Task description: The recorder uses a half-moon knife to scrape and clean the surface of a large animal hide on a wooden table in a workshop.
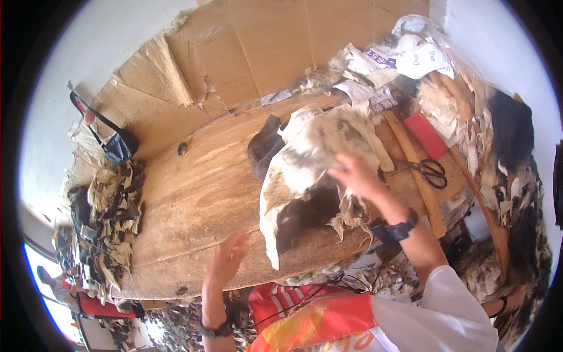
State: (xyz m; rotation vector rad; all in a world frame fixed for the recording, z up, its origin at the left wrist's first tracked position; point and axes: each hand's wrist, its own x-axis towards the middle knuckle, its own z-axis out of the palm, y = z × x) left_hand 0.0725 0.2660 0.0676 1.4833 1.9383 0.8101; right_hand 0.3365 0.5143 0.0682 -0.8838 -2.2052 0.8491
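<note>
My right hand (350, 175) is over a white, grey and black fur hide (302, 146) on the wooden worktable (193, 193), fingers extended at the hide's surface; whether they touch it is hard to tell. The hide has ragged strands at its lower right and lies over a dark grey piece (264, 141). My left hand (230, 253) is raised near the table's front edge, left of the hide, fingers apart and holding nothing. Right of the hide are black scissors (433, 173), a long wooden strip (435, 217) and a red flat object (425, 134).
Fur scraps (111, 234) pile at the left end, hides and papers (457, 117) along the right. A black bag (120, 146) hangs before cardboard sheeting (258, 47). Another person (58, 287) is at far left; another person's hand (507, 302) shows lower right. Scraps lie below the table.
</note>
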